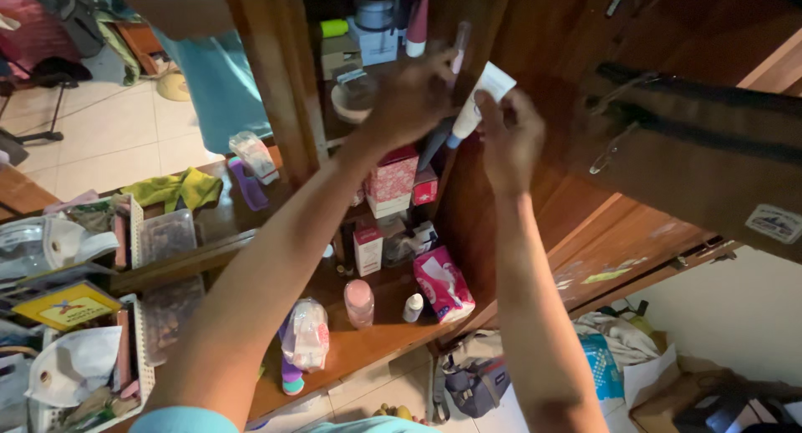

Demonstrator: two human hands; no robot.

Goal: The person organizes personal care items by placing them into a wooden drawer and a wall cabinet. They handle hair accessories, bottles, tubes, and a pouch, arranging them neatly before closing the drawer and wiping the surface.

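Both my arms reach up into a wooden cabinet (276,82). My right hand (511,141) holds a white squeeze tube (478,106) with a blue cap, tilted, near the cabinet's inner wall. My left hand (409,99) is raised beside it, fingers curled around a thin pale stick-like item (459,49); its exact kind is unclear. Just behind the hands, on the upper shelf, sit a small bowl (351,99), a white box and a pink-and-white tube (416,24).
Lower shelves carry pink boxes (393,174), a pink packet (443,284), small bottles (359,303) and a wrapped item (305,333). The mirror (125,107) at left shows a person in teal. Baskets (134,232) with clutter stand left. A dark bag (702,149) hangs right; bags (472,379) lie on the floor.
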